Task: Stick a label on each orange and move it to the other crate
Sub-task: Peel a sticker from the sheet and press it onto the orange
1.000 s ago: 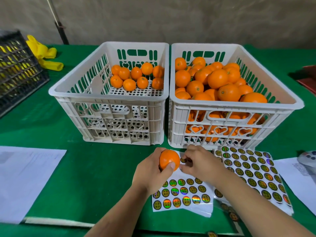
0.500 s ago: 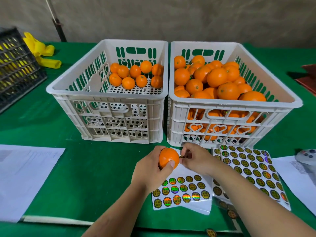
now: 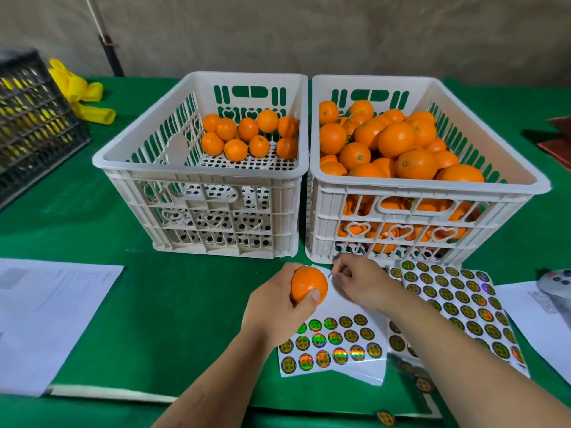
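Observation:
My left hand point(image 3: 278, 307) grips an orange point(image 3: 309, 285) above the green table, in front of the two white crates. Just right of the orange, my right hand point(image 3: 360, 282) pinches a small round label point(image 3: 331, 275) between thumb and fingertips, a short gap from the fruit. Under both hands lies a label sheet point(image 3: 333, 347) with several shiny round stickers. The left crate point(image 3: 197, 168) holds several oranges at its far end. The right crate point(image 3: 432, 186) is heaped with oranges.
A second, fuller label sheet point(image 3: 457, 307) lies to the right. White papers point(image 3: 46, 319) lie at left, more paper point(image 3: 537, 313) at right. A black crate point(image 3: 31, 118) and yellow gloves point(image 3: 83, 94) sit far left. One loose label point(image 3: 385, 418) lies near the table's front edge.
My right hand has lifted slightly off the sheet with the label pinched and turned toward the orange. My left hand keeps the orange in nearly the same spot.

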